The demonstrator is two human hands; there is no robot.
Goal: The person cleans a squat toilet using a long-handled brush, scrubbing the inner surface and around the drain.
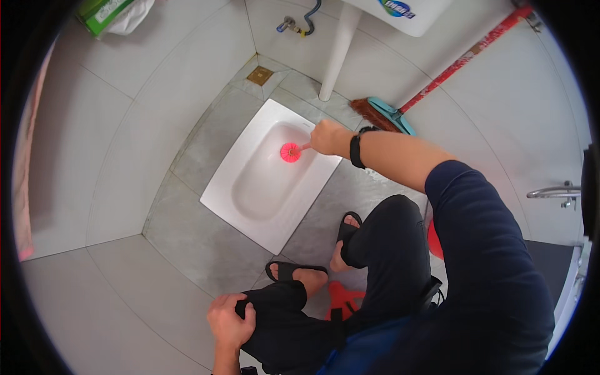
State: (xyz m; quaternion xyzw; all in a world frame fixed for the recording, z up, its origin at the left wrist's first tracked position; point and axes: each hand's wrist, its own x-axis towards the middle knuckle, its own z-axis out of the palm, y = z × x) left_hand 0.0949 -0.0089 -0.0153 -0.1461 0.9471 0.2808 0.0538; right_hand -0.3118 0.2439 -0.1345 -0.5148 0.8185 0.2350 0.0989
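A white squat toilet pan (215, 197) is set in the grey tiled floor. My right hand (329, 137), a black band on its wrist, is closed round the handle of a pink toilet brush (290, 152). The brush's round bristle head sits inside the bowl, toward its far end; most of the handle is hidden by my fist. My left hand (231, 320) lies over my left knee, thumb apart from the fingers, holding nothing.
A broom (390, 119) with a red pole leans in the far right corner. A white pipe (339, 53) runs down beside the square floor drain (260, 75). My sandalled feet stand at the pan's near side, with a red plastic object (340, 297) between my legs.
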